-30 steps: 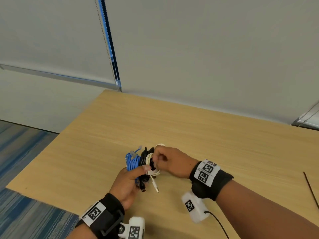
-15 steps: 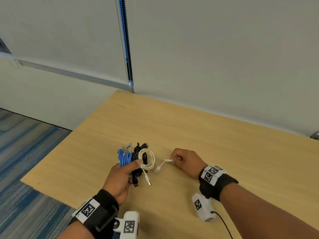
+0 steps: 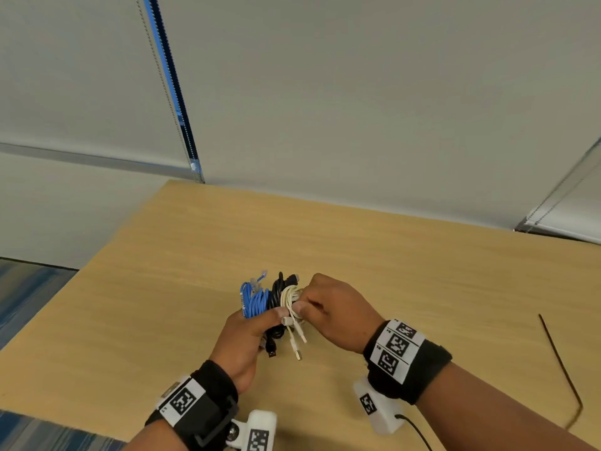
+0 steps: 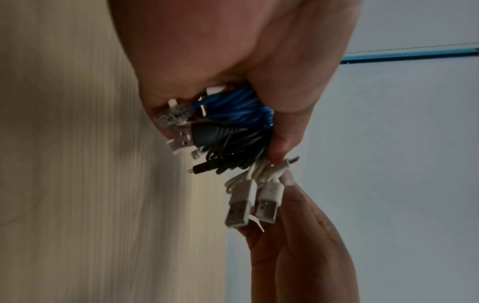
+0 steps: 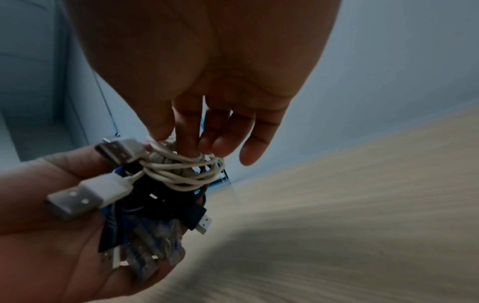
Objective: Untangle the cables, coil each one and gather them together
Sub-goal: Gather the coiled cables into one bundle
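- We see the left hand (image 3: 242, 340) held above the wooden table (image 3: 422, 281), its fingers and thumb curled round a bundle of coiled cables
- In the bundle, the blue cable (image 3: 254, 301) sits on the left, the black cable (image 3: 276, 289) in the middle and the white cable (image 3: 290, 297) on the right, all pressed side by side
- The left thumb lies across the front of the coils, its tip reaching the white cable
- The right hand (image 3: 335, 312) meets the bundle from the right; its thumb and forefinger pinch the white cable's loops, as the right wrist view shows, with the other fingers loosely bent beside them
- Two white USB plugs (image 4: 250, 205) hang below the bundle, close together, and a black plug (image 3: 272, 348) hangs just left of them in the head view
- From the left wrist view we make out a clear plug (image 4: 172, 119) of the blue cable and a dark USB plug tucked under the left fingers
- Both wrists carry black bands with square printed markers (image 3: 395, 348)
- A thin dark rod (image 3: 557, 359) lies on the table well apart to the right
- Behind the table we see pale roller blinds (image 3: 357, 109) and, at lower left, blue striped carpet (image 3: 26, 288)
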Demonstrator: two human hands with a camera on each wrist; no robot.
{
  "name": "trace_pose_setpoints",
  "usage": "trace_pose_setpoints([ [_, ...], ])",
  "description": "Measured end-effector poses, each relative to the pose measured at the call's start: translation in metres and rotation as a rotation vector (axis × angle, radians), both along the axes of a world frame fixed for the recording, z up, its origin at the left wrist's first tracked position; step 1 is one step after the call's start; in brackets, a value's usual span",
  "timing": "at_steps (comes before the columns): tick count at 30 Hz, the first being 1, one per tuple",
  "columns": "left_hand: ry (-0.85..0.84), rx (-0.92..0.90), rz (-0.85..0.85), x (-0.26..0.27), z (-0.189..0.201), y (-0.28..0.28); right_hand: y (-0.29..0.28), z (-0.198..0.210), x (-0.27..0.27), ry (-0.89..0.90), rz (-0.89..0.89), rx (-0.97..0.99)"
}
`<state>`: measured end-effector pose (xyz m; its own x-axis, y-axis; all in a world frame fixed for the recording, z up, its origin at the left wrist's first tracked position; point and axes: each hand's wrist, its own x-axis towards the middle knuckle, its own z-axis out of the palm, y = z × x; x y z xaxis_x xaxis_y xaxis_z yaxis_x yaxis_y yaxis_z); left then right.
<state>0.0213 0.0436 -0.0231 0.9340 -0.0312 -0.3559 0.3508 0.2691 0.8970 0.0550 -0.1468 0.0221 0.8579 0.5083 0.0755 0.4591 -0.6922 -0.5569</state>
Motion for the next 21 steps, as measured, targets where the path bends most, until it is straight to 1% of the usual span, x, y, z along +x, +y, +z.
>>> trace_pose_setpoints([
  [4, -0.009, 0.003, -0.028, 0.002, -0.001, -0.010, -0.014, 0.002, -0.004, 0.046, -0.053, 0.011],
  [9, -0.016, -0.029, -0.158, 0.004, 0.005, -0.015, -0.023, 0.006, -0.005, 0.084, -0.045, 0.059],
  [16, 0.091, -0.140, -0.319, 0.002, 0.011, -0.012, -0.027, 0.011, -0.001, 0.138, 0.028, 0.007],
  [19, 0.156, -0.218, -0.328, 0.003, 0.014, -0.018, -0.029, 0.013, 0.001, 0.150, 0.038, 0.014],
  [21, 0.181, -0.196, -0.289, 0.006, 0.016, -0.026, -0.030, 0.014, 0.004, 0.142, 0.048, 0.004],
])
